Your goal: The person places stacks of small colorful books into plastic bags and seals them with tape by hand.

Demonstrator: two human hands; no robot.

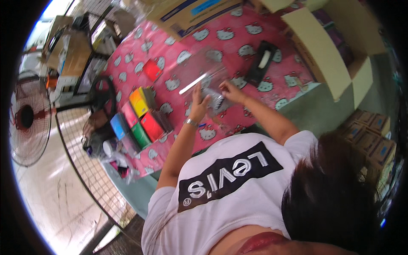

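Observation:
A clear plastic bag (199, 70) lies on the pink patterned table cover, a bright glossy strip (194, 83) running across it. My left hand (199, 106) rests at the near end of this strip, fingers stretched out and thumb apart. To its right, my right hand (231, 91) has its fingers curled together at the bag's edge and appears to pinch the film. Between and just below the hands is a small item in clear wrap (216, 102) with a dark row like a coil; its kind is unclear. A red booklet (152, 71) lies alone beyond my left hand.
Stacks of small booklets (140, 123) in several colours stand left on the table cover (170, 110). A flat black case (260, 63) lies at the right. Cardboard boxes stand at the back (191, 17) and right (331, 55). A fan (29, 117) is far left.

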